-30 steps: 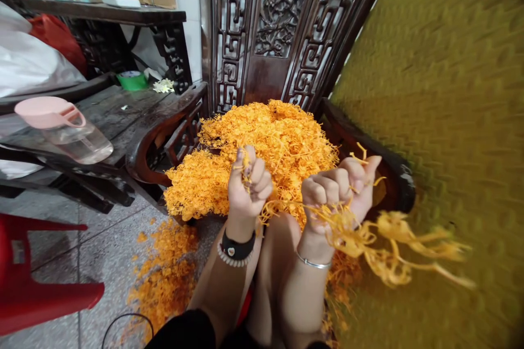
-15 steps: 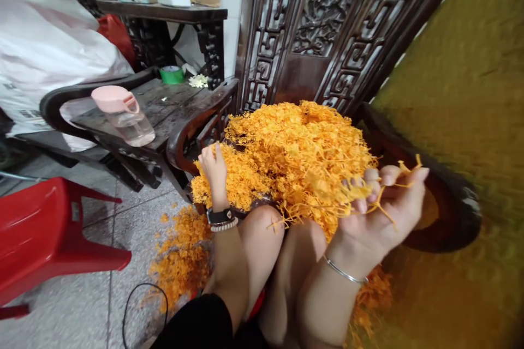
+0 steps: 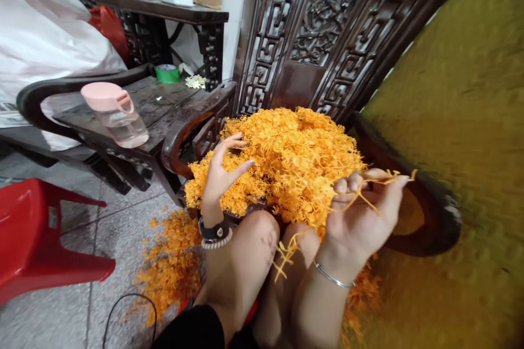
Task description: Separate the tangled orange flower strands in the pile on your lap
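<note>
A big heap of orange branching plastic sprigs (image 3: 303, 158) lies on the seat of a carved dark wooden chair, in front of my knees. Above its left part is my left hand (image 3: 223, 169), thumb and fingers apart with nothing held. My right hand (image 3: 362, 212), palm up at the heap's right side, has its fingers closed on a thin orange plastic sprig (image 3: 360, 191). Another orange piece (image 3: 289, 253) shows between my knees, close to my right wrist; whether it rests on a leg or is in the air I cannot tell.
More orange pieces (image 3: 174, 264) are scattered on the floor at left, near a black cable (image 3: 130, 295) and a red plastic stool (image 3: 53, 240). A pink-lidded bottle (image 3: 117, 114) and green tape (image 3: 167, 73) stand on a dark wooden seat. Chair armrests (image 3: 444, 218) flank the heap.
My left hand has lifted off the heap and spread its fingers. From my right hand a yellow-orange piece has come away, now lower by the knees; the thin sprig stays in the fingers.
</note>
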`<action>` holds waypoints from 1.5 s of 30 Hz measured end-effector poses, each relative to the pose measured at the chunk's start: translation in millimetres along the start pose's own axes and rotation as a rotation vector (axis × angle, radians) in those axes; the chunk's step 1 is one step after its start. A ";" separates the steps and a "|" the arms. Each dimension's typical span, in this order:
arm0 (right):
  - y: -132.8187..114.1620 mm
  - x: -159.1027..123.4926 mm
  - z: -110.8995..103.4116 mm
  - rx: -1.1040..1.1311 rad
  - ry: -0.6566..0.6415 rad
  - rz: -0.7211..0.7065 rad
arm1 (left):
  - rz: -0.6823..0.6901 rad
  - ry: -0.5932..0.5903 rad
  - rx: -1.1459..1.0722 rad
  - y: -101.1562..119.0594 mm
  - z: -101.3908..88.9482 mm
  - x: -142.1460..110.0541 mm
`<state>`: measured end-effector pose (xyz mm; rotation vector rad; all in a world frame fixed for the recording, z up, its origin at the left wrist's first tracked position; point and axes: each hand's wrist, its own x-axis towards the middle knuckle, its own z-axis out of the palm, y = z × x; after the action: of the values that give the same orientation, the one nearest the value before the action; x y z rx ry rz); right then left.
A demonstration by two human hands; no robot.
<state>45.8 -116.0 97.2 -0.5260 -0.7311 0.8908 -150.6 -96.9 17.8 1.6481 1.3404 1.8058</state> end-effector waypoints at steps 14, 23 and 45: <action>-21.3 -12.4 -6.6 -0.360 0.110 -0.255 | -0.038 -0.570 -0.704 100.1 59.2 -24.2; -24.2 -9.7 -19.0 -0.552 -0.116 -0.039 | 0.043 -0.027 -0.154 102.7 22.7 -33.0; -7.0 -3.4 -24.5 -0.485 -0.279 0.150 | 0.167 -0.661 0.115 70.5 47.9 -15.4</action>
<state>66.4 -125.3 84.9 -0.9049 -1.1866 0.9379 -80.1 -124.3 59.9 2.2038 1.0342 1.0954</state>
